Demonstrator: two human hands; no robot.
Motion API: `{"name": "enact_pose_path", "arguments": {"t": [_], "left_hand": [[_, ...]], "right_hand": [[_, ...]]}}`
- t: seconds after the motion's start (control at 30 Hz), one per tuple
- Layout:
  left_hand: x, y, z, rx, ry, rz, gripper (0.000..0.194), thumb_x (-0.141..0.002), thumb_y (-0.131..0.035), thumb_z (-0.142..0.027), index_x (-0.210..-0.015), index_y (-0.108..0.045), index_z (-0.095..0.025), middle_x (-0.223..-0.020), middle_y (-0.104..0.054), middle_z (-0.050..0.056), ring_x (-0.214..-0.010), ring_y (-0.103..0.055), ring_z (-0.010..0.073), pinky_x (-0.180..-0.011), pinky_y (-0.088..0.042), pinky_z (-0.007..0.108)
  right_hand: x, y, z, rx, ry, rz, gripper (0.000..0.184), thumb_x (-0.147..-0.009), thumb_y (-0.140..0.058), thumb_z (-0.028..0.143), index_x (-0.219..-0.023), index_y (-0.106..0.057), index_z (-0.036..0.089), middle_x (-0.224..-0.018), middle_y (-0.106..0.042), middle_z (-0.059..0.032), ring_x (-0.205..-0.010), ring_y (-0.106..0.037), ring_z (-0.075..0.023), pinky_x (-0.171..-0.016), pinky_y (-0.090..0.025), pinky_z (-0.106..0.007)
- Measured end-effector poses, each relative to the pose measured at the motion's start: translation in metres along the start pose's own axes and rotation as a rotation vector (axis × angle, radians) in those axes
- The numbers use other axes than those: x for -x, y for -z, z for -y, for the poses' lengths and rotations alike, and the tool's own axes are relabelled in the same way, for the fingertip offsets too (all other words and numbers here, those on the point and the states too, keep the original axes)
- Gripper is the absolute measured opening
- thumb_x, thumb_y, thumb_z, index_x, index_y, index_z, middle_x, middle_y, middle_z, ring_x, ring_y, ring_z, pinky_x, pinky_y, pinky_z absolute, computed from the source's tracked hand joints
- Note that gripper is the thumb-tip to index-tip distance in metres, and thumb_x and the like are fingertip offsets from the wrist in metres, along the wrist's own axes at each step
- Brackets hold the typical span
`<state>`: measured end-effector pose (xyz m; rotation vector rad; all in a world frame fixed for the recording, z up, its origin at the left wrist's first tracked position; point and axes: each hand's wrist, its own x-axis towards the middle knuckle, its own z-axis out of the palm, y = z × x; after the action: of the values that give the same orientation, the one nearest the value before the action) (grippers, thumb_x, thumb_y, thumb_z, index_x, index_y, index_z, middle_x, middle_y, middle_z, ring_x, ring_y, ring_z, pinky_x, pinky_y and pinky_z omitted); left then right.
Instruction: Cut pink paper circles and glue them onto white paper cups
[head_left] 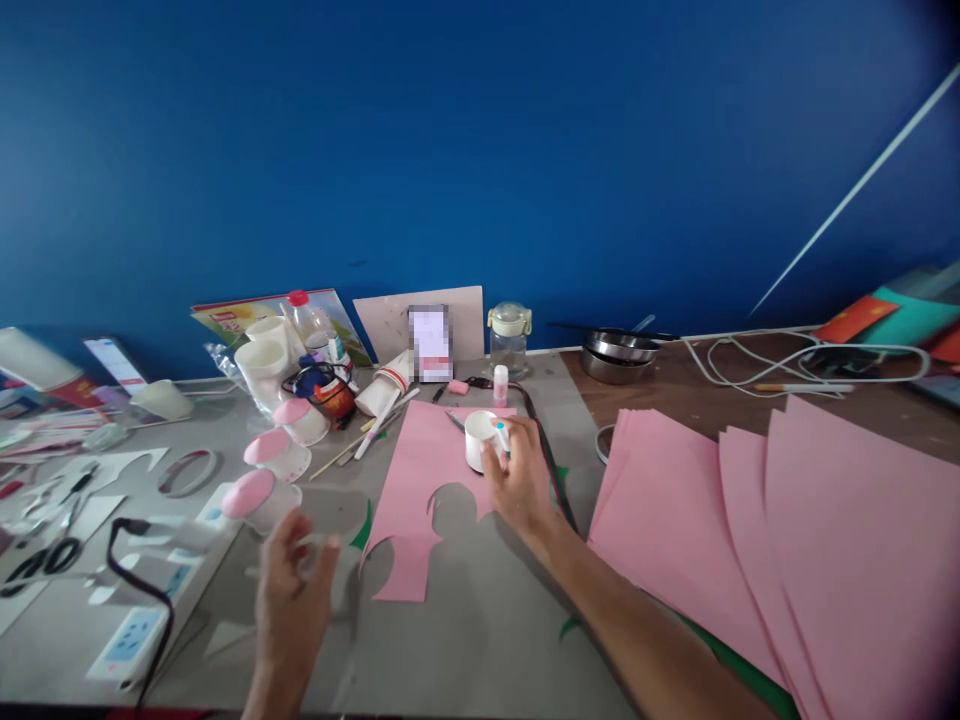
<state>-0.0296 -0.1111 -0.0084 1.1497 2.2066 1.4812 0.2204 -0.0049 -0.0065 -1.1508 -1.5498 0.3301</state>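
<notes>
My right hand (pixel 517 470) is closed around a white cup (pixel 478 443) above the cut pink paper. A small white piece with a teal end (pixel 501 432) shows by its fingers; whether it is a pen I cannot tell. At the lower left, my left hand (pixel 294 575) is slightly blurred, its fingers apart and holding nothing. Just beyond it are three white cups with pink tops (pixel 262 497), tilted in a row. The pink paper (pixel 409 450) has round cutouts along its near edge. A glue stick (pixel 500 385) stands behind the white cup, near its pink cap (pixel 457 387).
Pink sheets (pixel 675 500) are spread at the right. A power strip (pixel 139 630), black scissors (pixel 49 560) and a tape roll (pixel 187 472) lie left. At the back are a phone (pixel 430 345), a lidded jar (pixel 509 340), metal bowls (pixel 619 360) and a white cable (pixel 750 370).
</notes>
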Motion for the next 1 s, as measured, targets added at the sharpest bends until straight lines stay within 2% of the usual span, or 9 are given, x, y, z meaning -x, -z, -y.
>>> {"name": "enact_pose_path", "arguments": {"t": [0.13, 0.27, 0.4, 0.53, 0.67, 0.73, 0.83, 0.9, 1.0], "left_hand": [[-0.007, -0.05, -0.032, 0.162, -0.084, 0.436, 0.047, -0.073, -0.065, -0.042, -0.112, -0.056, -0.017, -0.114, -0.062, 0.012, -0.108, -0.059, 0.0259, -0.097, -0.045, 0.044], [-0.029, -0.103, -0.046, 0.181, -0.216, 0.641, 0.062, -0.071, -0.068, -0.039, -0.125, -0.049, -0.016, -0.133, -0.052, 0.017, -0.122, -0.052, 0.0276, -0.102, -0.04, 0.044], [-0.027, -0.132, -0.05, 0.201, -0.219, 0.804, 0.074, -0.069, -0.071, -0.035, -0.135, -0.04, -0.019, -0.143, -0.043, 0.017, -0.13, -0.043, 0.0299, -0.107, -0.034, 0.047], [-0.013, -0.137, -0.05, 0.282, -0.176, 0.87, 0.075, -0.069, -0.071, -0.031, -0.135, -0.037, -0.02, -0.131, -0.055, 0.014, -0.122, -0.051, 0.0274, -0.101, -0.04, 0.044], [-0.009, -0.132, -0.052, 0.401, -0.079, 0.85, 0.059, -0.072, -0.07, -0.037, -0.123, -0.05, -0.017, -0.113, -0.065, 0.01, -0.102, -0.06, 0.0245, -0.088, -0.048, 0.037], [-0.013, -0.127, -0.054, 0.511, 0.035, 0.85, 0.053, -0.076, -0.065, -0.047, -0.116, -0.056, -0.014, -0.103, -0.067, 0.01, -0.09, -0.063, 0.0232, -0.077, -0.05, 0.034], [-0.019, -0.121, -0.056, 0.637, 0.234, 0.866, 0.055, -0.081, -0.055, -0.057, -0.113, -0.058, -0.012, -0.09, -0.068, 0.009, -0.074, -0.064, 0.0209, -0.06, -0.049, 0.029], [-0.021, -0.12, -0.055, 0.603, 0.21, 0.86, 0.053, -0.082, -0.055, -0.055, -0.114, -0.057, -0.013, -0.09, -0.068, 0.009, -0.074, -0.063, 0.02, -0.058, -0.048, 0.027], [-0.021, -0.124, -0.051, 0.442, 0.018, 0.764, 0.053, -0.081, -0.058, -0.046, -0.124, -0.05, -0.016, -0.1, -0.066, 0.008, -0.085, -0.064, 0.0214, -0.069, -0.052, 0.031]], "right_hand": [[-0.005, -0.003, -0.014, 0.033, -0.078, 0.011, 0.028, -0.084, -0.049, 0.023, -0.111, -0.054, 0.016, -0.112, -0.057, -0.0157, -0.107, -0.056, -0.0255, -0.088, -0.051, -0.04], [-0.007, -0.006, -0.023, 0.035, -0.143, 0.072, 0.031, -0.082, -0.051, 0.026, -0.11, -0.056, 0.015, -0.105, -0.064, -0.0142, -0.1, -0.06, -0.0253, -0.088, -0.049, -0.04], [-0.009, -0.005, -0.018, -0.055, -0.301, 0.159, 0.031, -0.079, -0.054, 0.031, -0.105, -0.059, 0.015, -0.097, -0.067, -0.0104, -0.092, -0.063, -0.0238, -0.083, -0.049, -0.037], [-0.01, -0.006, -0.007, -0.29, -0.491, 0.241, 0.021, -0.078, -0.054, 0.029, -0.091, -0.065, 0.016, -0.088, -0.068, -0.0057, -0.084, -0.062, -0.02, -0.078, -0.047, -0.032], [-0.011, -0.007, -0.005, -0.6, -0.695, 0.216, 0.019, -0.073, -0.062, 0.03, -0.086, -0.065, 0.017, -0.079, -0.064, -0.001, -0.065, -0.057, -0.0134, -0.059, -0.044, -0.025], [-0.012, -0.006, -0.005, -0.805, -0.819, 0.171, 0.023, -0.069, -0.065, 0.028, -0.089, -0.064, 0.018, -0.077, -0.062, 0.0001, -0.054, -0.05, -0.0092, -0.051, -0.04, -0.023], [-0.016, -0.002, -0.005, -1.051, -0.931, 0.131, 0.026, -0.061, -0.063, 0.017, -0.087, -0.064, 0.017, -0.078, -0.062, 0.0006, -0.05, -0.048, -0.0067, -0.051, -0.042, -0.023], [-0.017, 0.0, -0.004, -1.133, -0.984, 0.167, 0.029, -0.059, -0.061, 0.012, -0.087, -0.063, 0.017, -0.079, -0.063, -0.0002, -0.053, -0.051, -0.0084, -0.054, -0.046, -0.025], [-0.017, 0.001, -0.003, -1.188, -1.015, 0.271, 0.027, -0.066, -0.064, 0.017, -0.093, -0.062, 0.018, -0.077, -0.065, -0.0005, -0.053, -0.052, -0.0099, -0.052, -0.047, -0.027]]}}
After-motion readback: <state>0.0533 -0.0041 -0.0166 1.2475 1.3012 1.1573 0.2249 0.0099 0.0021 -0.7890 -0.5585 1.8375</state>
